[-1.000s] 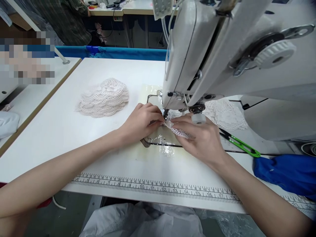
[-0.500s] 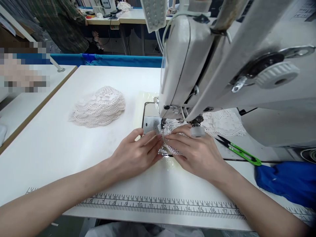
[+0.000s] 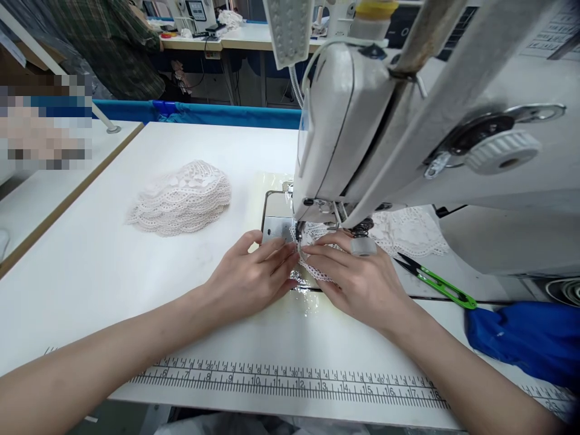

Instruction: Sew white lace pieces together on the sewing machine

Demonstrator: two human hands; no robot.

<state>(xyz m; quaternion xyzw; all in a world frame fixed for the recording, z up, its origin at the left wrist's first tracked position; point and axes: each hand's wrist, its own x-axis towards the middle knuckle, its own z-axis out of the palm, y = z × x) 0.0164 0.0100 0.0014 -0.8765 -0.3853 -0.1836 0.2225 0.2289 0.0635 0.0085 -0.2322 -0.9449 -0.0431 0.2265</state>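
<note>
A white lace piece point(image 3: 319, 271) lies under the needle and presser foot point(image 3: 299, 231) of the sewing machine point(image 3: 347, 139). My left hand point(image 3: 254, 275) comes in from the left, its bent fingers closed on the lace edge just in front of the foot. From the other side, my right hand point(image 3: 357, 275) rests over the lace, fingers close together and pressing it beside the needle. Both sets of fingertips nearly meet there, and they hide part of the lace. More lace point(image 3: 410, 231) lies behind my right hand, under the machine arm.
A pile of white lace point(image 3: 181, 198) sits on the white table point(image 3: 136, 290) at left. Green thread snips point(image 3: 437, 281) lie right of my right hand, near blue cloth point(image 3: 521, 338). A printed ruler point(image 3: 290, 380) runs along the front edge. Behind, a person in a plaid sleeve point(image 3: 109, 36) stands.
The view has shifted slightly, moving the scene a little. Both hands keep nearly the same place and hold at the needle; no clear movement of the lace shows.
</note>
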